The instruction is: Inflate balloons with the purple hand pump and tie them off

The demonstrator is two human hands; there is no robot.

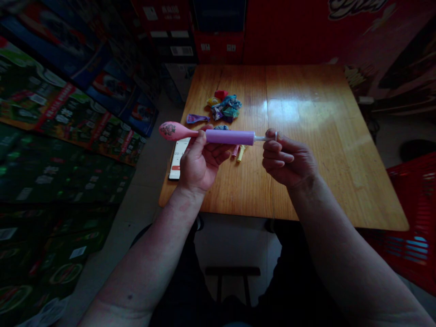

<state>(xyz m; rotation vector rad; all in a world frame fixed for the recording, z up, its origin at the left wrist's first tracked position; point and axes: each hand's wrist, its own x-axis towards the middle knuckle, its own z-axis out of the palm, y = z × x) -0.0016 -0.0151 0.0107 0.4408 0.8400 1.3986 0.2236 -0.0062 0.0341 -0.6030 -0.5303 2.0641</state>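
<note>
A purple balloon pump [230, 137] is held level above the table. My left hand [201, 162] grips its left end, the thumb pressing where the neck of a pink balloon [174, 131] meets the pump. That balloon is slightly filled and carries a dark printed pattern. At the other end, the fingers of my right hand [286, 156] are closed on the white pump handle [275, 136], with a short length of white rod showing. Several limp balloons [225, 107] lie in a pile beyond my left hand, and a purple balloon [197, 118] lies apart from them.
A phone [176, 159] lies at the left edge of the wooden table [323, 181], partly behind my left hand. Stacked cartons [78, 154] stand on the left. A red plastic basket [413, 218] is at the right, and a dark stool [232, 271] stands below.
</note>
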